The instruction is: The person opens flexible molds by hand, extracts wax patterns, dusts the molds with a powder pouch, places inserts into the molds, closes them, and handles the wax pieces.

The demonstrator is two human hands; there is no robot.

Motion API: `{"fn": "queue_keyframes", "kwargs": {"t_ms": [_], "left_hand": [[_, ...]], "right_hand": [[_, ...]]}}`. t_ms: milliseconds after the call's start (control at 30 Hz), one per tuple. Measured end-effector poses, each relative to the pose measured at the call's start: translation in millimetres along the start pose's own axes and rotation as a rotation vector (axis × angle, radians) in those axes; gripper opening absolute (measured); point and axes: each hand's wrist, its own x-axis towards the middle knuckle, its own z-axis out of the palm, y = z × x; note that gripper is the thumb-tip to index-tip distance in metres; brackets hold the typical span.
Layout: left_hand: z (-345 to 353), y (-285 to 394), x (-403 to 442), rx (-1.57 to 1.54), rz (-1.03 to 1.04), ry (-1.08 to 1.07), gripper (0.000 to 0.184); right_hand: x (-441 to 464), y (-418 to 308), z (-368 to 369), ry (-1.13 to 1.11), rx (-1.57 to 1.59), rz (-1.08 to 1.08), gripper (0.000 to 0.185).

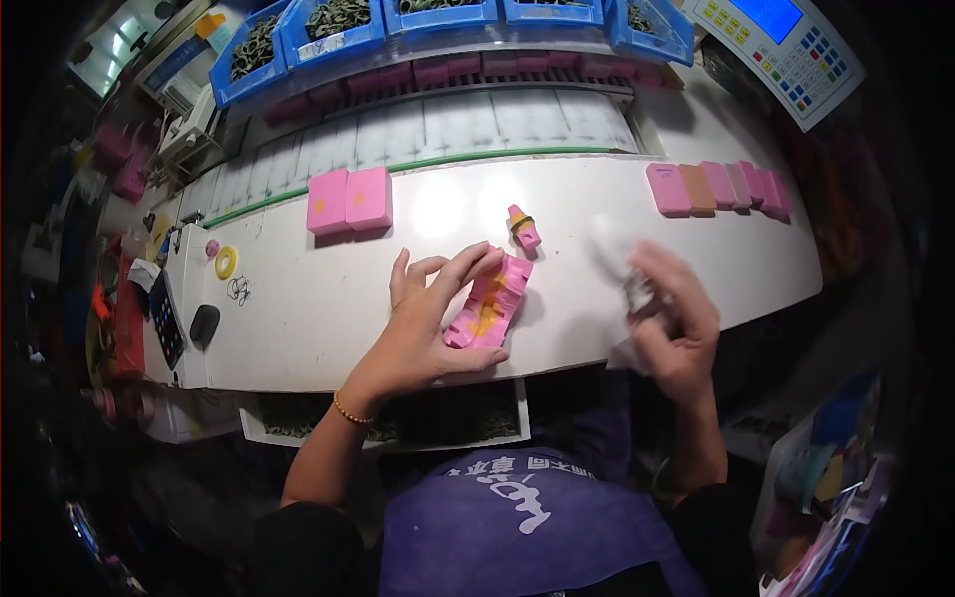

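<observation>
My left hand grips a pink paper wrapper with a yellow pattern, thumb at its lower end and fingers at its upper end. The wrapper is creased and tilted just above the white table. My right hand is raised over the table's front edge, smeared by motion. Its fingers are closed around something greyish and pale that I cannot make out. A small pink-and-yellow bundle with a dark band lies just beyond the wrapper, touching neither hand.
Two pink boxes stand at the back left, and a row of pink and tan boxes at the right. Blue bins of dried leaf material line the back. A yellow tape roll, a mouse and a phone lie left.
</observation>
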Motion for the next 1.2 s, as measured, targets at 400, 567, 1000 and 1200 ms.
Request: {"fn": "queue_keyframes", "kwargs": {"t_ms": [400, 567, 1000, 1200], "left_hand": [[27, -3, 1, -0.905, -0.036, 0.159, 0.074], [18, -7, -21, -0.389, -0.253, 0.327, 0.05], [-9, 49, -17, 0.37, 0.622, 0.86, 0.038], [2, 45, -23, 0.286, 0.563, 0.851, 0.032]], "right_hand": [[36, 8, 90, -0.368, -0.329, -0.123, 0.044], [33, 30, 75, -0.44, -0.056, 0.077, 0.043], [6, -21, 55, 0.08, -0.419, -0.831, 0.034], [0, -11, 51, 0.135, -0.493, -0.87, 0.031]]}}
